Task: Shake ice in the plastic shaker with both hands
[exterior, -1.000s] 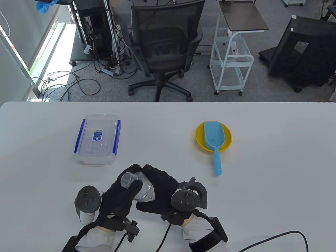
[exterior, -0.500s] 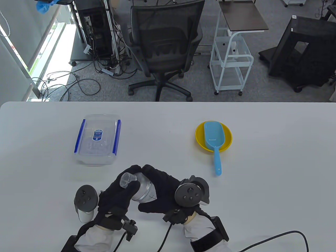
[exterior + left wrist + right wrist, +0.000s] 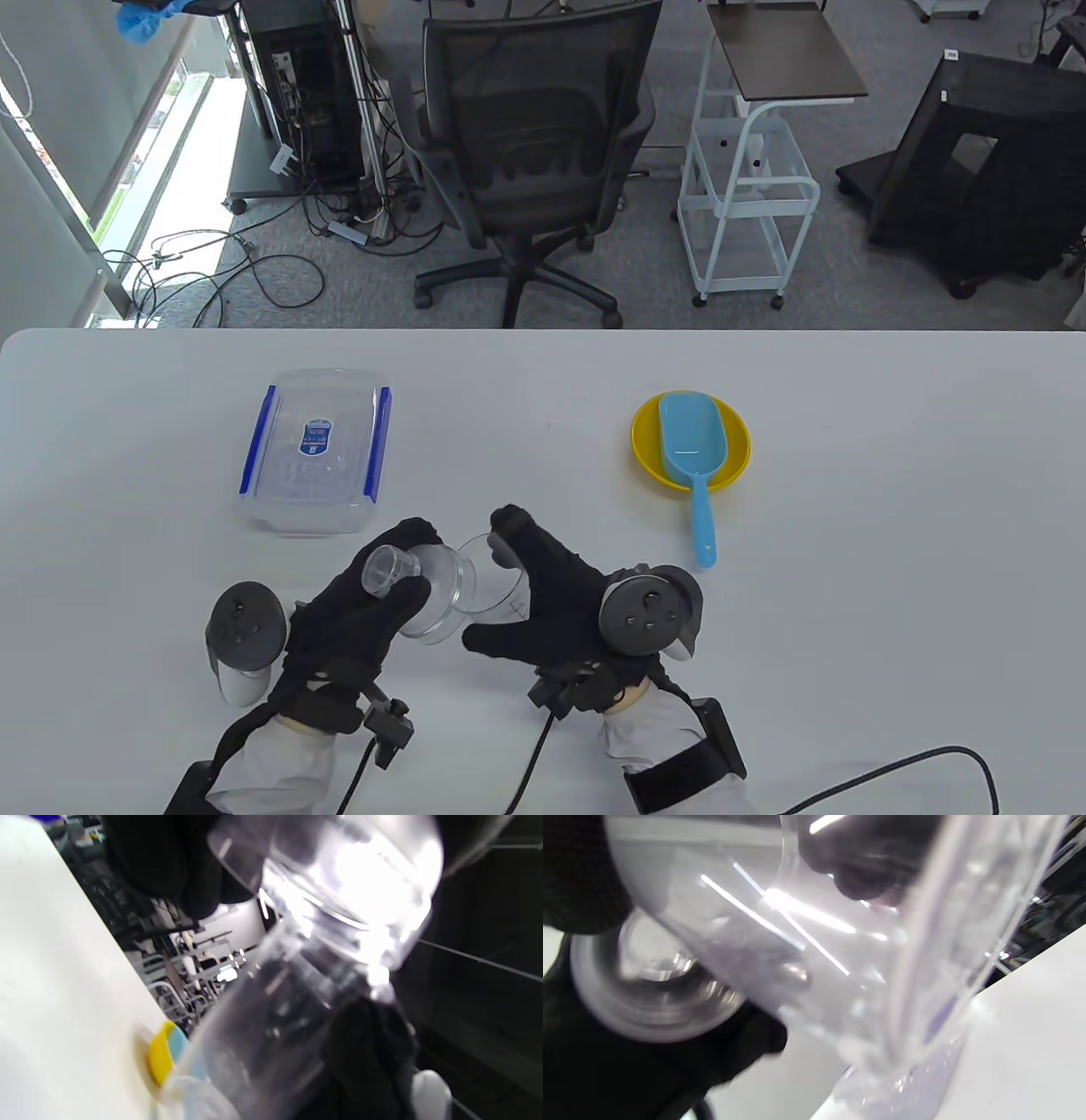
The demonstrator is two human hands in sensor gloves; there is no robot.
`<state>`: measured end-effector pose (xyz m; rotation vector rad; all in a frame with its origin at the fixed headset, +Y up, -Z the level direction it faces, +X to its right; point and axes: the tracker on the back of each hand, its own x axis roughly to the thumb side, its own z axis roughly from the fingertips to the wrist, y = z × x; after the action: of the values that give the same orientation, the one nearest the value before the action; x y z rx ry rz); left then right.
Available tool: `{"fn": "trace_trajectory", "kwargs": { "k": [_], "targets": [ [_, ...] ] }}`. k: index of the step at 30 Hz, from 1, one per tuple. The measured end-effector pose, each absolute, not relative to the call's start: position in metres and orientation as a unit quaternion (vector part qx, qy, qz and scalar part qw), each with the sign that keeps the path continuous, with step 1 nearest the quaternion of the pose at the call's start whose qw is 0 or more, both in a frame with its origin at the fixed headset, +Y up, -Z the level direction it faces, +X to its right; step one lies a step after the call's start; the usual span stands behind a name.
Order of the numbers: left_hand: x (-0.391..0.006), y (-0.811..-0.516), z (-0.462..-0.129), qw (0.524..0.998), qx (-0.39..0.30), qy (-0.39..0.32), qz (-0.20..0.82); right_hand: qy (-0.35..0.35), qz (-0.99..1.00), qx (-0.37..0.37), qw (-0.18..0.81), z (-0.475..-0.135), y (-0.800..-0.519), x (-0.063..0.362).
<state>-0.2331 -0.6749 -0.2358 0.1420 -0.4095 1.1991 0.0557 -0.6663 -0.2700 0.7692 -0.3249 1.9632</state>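
Note:
The clear plastic shaker is in two parts just above the table's front middle. My left hand (image 3: 407,564) grips the domed lid (image 3: 428,594), whose small cap (image 3: 383,570) points left. My right hand (image 3: 496,586) grips the shaker cup (image 3: 501,581), tilted with its open rim toward the lid. A small gap shows between lid and cup. The left wrist view shows the lid (image 3: 339,891) above the cup (image 3: 263,1035), blurred. The right wrist view is filled by the cup wall (image 3: 840,942). I cannot tell whether ice is inside.
A clear box with blue clips (image 3: 316,450) stands at the back left of my hands. A yellow bowl (image 3: 736,441) holding a blue scoop (image 3: 696,458) sits at the right. The white table (image 3: 891,552) ends behind them, with an office chair (image 3: 534,144) beyond.
The lid has come apart from the cup. My left hand has moved left and toward me with the lid; my right hand has shifted right with the cup, its rim now showing.

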Motion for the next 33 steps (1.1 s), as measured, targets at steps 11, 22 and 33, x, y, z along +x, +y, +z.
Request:
{"fn": "trace_trajectory", "kwargs": {
  "k": [11, 22, 33],
  "targets": [
    [-0.279, -0.697, -0.22, 0.915, 0.109, -0.121, 0.37, -0.171, 0.881, 0.189, 0.399, -0.307, -0.651, 0.065],
    [-0.288, -0.708, -0.221, 0.919, 0.074, -0.095, 0.376, -0.159, 0.943, 0.091, 0.278, -0.374, -0.654, 0.046],
    [-0.302, -0.709, -0.222, 0.915, 0.07, -0.063, 0.393, -0.136, 0.966, 0.003, 0.222, -0.428, -0.674, 0.029]
  ]
}}
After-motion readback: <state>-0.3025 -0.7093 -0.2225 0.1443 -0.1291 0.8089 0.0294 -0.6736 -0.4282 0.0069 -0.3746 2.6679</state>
